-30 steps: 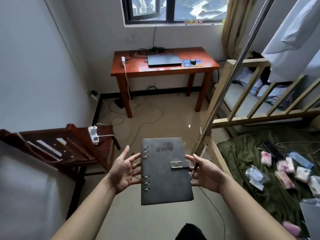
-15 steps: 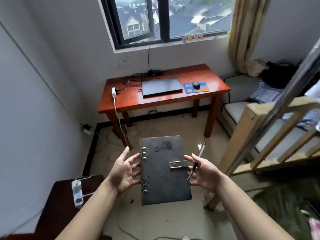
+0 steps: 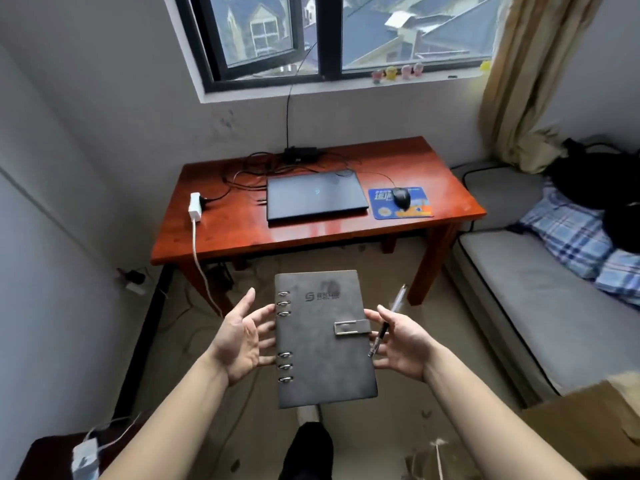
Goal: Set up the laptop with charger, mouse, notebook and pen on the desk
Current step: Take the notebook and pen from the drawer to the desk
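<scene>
One notebook (image 3: 320,355) between left hand (image 3: 239,341) and right hand (image 3: 407,344) with pen (image 3: 383,328)

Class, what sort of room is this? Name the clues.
Probably a small bedroom used for study: a mattress with a checked pillow on the right, and a desk bearing a closed laptop under the window.

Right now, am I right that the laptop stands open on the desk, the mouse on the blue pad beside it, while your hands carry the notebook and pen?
Not quite: the head view shows the laptop closed on the desk. The rest holds: the mouse sits on the blue pad beside it, and the left hand and right hand carry the notebook, the right holding the pen.
</scene>
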`<state>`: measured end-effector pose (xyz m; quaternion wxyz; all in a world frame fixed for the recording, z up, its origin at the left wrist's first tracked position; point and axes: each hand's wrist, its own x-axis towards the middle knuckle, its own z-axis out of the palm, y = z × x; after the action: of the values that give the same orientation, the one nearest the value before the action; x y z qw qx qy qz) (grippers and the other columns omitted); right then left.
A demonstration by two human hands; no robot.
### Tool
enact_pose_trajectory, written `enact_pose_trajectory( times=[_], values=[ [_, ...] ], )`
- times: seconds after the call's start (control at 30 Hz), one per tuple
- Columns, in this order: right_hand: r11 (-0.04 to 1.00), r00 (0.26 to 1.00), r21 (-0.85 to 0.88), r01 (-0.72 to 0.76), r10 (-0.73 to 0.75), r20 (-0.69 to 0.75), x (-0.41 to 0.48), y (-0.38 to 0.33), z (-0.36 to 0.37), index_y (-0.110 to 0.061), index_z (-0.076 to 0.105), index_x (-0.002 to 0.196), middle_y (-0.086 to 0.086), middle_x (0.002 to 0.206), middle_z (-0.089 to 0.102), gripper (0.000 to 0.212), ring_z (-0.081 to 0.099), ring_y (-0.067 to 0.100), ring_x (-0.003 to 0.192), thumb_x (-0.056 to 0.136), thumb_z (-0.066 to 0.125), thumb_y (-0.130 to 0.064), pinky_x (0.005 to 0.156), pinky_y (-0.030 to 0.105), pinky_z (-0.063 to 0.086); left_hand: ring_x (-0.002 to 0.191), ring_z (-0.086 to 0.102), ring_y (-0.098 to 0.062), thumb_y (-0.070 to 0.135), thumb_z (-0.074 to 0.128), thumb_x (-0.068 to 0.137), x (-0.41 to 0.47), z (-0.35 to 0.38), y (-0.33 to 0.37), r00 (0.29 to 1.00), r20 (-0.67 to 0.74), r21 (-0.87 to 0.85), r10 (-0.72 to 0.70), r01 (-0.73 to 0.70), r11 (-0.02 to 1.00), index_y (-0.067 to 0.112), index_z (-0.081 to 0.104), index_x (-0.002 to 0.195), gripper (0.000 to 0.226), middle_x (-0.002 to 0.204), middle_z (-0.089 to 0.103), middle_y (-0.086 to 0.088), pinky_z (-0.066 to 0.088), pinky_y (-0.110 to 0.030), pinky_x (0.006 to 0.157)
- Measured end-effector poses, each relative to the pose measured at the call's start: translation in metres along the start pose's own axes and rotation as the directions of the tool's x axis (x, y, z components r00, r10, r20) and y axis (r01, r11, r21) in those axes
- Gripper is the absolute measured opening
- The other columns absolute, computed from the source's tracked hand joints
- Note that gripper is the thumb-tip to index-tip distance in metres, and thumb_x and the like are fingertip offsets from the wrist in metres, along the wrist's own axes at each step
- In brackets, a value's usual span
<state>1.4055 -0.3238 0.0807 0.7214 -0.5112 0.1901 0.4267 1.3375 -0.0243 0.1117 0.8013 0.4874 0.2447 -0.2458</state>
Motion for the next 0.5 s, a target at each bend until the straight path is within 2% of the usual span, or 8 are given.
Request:
enact_pose_trajectory(
  times=[0.1, 0.2, 0.3, 0.4, 0.5],
  values=[
    [1.0, 0.999, -0.007, 0.021, -0.021, -0.027, 0.051, -0.056, -0.001, -0.025, 0.062, 0.13, 0.013, 0.11, 0.066, 0.042, 0.067, 0.032, 0.099, 0.104, 0.04, -0.049, 0.094, 0.051, 0.051, 0.125, 0.06, -0.034, 0.077, 0.04, 0.084, 0.066, -0.007, 0.054, 0.999, 0.05, 0.005, -0.01, 0.01, 1.0, 0.022, 0.059, 0.135, 0.078, 0.133, 0.066, -0.009, 0.035, -0.057, 0.112],
    [0.999, 0.997, 0.003, 0.034, -0.034, -0.066, 0.089, -0.119, 0.004, -0.023, 0.061, 0.132, 0.013, 0.112, 0.064, 0.043, 0.065, 0.031, 0.101, 0.105, 0.039, -0.048, 0.097, 0.051, 0.049, 0.124, 0.059, -0.033, 0.076, 0.041, 0.083, 0.124, -0.001, 0.114, 0.998, 0.065, 0.04, -0.022, 0.02, 0.999, 0.02, 0.061, 0.134, 0.078, 0.132, 0.067, -0.009, 0.035, -0.056, 0.112],
    [0.997, 0.993, -0.002, 0.076, -0.076, -0.094, 0.118, -0.181, 0.004, -0.023, 0.062, 0.132, 0.01, 0.105, 0.065, 0.043, 0.066, 0.028, 0.092, 0.105, 0.039, -0.047, 0.089, 0.046, 0.051, 0.125, 0.058, -0.031, 0.074, 0.037, 0.088, 0.176, 0.012, 0.174, 0.998, 0.066, 0.078, -0.014, 0.009, 0.997, 0.023, 0.056, 0.138, 0.075, 0.132, 0.067, -0.005, 0.036, -0.055, 0.11],
    [0.993, 0.984, 0.034, 0.117, -0.111, -0.141, 0.142, -0.242, 0.0, -0.028, 0.063, 0.126, 0.004, 0.086, 0.071, 0.041, 0.069, 0.023, 0.079, 0.105, 0.036, -0.049, 0.08, 0.041, 0.053, 0.125, 0.058, -0.028, 0.072, 0.035, 0.091, 0.228, 0.034, 0.237, 0.995, 0.096, 0.124, -0.03, 0.018, 0.992, 0.023, 0.053, 0.141, 0.072, 0.134, 0.066, -0.004, 0.039, -0.052, 0.106],
    [0.984, 0.972, 0.078, 0.159, -0.142, -0.186, 0.159, -0.28, -0.015, -0.029, 0.063, 0.127, 0.005, 0.086, 0.069, 0.04, 0.068, 0.024, 0.082, 0.105, 0.035, -0.048, 0.082, 0.042, 0.053, 0.123, 0.061, -0.028, 0.072, 0.038, 0.09, 0.271, 0.058, 0.277, 0.991, 0.125, 0.156, -0.038, 0.018, 0.988, 0.024, 0.051, 0.141, 0.071, 0.132, 0.067, -0.005, 0.043, -0.05, 0.102]
  ],
)
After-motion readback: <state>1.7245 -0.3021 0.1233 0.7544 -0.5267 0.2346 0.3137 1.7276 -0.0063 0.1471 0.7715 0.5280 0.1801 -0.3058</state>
